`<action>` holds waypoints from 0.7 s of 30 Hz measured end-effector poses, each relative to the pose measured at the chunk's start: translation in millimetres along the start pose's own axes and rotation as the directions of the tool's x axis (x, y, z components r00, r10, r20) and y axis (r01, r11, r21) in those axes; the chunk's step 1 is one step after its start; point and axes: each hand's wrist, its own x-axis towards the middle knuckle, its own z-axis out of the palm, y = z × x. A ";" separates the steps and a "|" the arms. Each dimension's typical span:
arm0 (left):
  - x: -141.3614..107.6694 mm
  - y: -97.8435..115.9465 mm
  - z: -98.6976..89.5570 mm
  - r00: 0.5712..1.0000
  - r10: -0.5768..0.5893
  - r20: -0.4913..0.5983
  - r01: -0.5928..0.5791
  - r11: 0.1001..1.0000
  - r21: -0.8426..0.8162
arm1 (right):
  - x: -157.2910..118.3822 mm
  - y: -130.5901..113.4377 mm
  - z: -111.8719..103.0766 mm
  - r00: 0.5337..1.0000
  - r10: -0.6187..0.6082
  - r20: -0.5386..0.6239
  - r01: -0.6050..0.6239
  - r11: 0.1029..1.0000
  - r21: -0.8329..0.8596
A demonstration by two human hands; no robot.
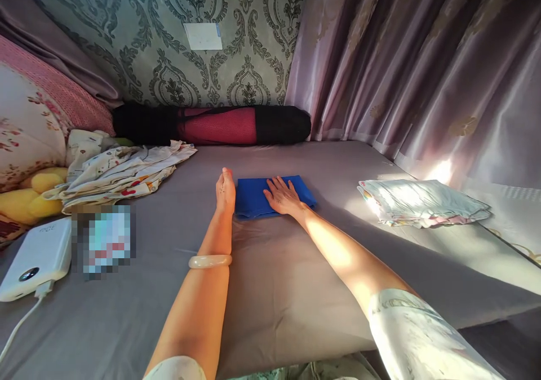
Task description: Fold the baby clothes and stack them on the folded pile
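"Blue folded cloth (251,198): where does it lie?"

"Flat on the grey sheet (270,295), straight ahead of the person, partly under the right hand (284,197)."

"Is that hand grasping it?"

"No, its grip is released: palm down, fingers spread across the cloth's right half."

"And the left hand (225,192)?"

"Upright on its edge along the cloth's left side, thumb uppermost (whether the two touch, I can't quite tell). Its grip is released as well. A pale bangle (210,262) circles that forearm."

"What lies around them?"

"Off to the right, a pale folded stack (426,201) near the curtain (380,58); to the left, rumpled clothes (127,171) and a white power bank (44,250) with a cable (20,325) plugged in. At the back, a black-and-red roll (220,125) lies along the patterned wall (147,13)."
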 end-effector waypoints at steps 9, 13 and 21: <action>0.0 8.4 -3.2 0.995 -0.092 -0.028 0.086 0.982 -0.170 | 15.3 -37.2 -20.9 0.999 0.031 0.027 -0.032 0.999 0.033; -0.2 8.9 -3.2 0.995 -0.096 -0.037 0.087 0.976 -0.200 | 19.2 -61.7 -5.1 0.999 0.009 -0.039 -0.005 0.995 0.098; 1.5 9.5 -2.0 0.991 -0.122 -0.050 0.106 0.964 -0.245 | 21.3 -62.7 8.1 0.999 0.033 0.005 -0.033 0.989 0.141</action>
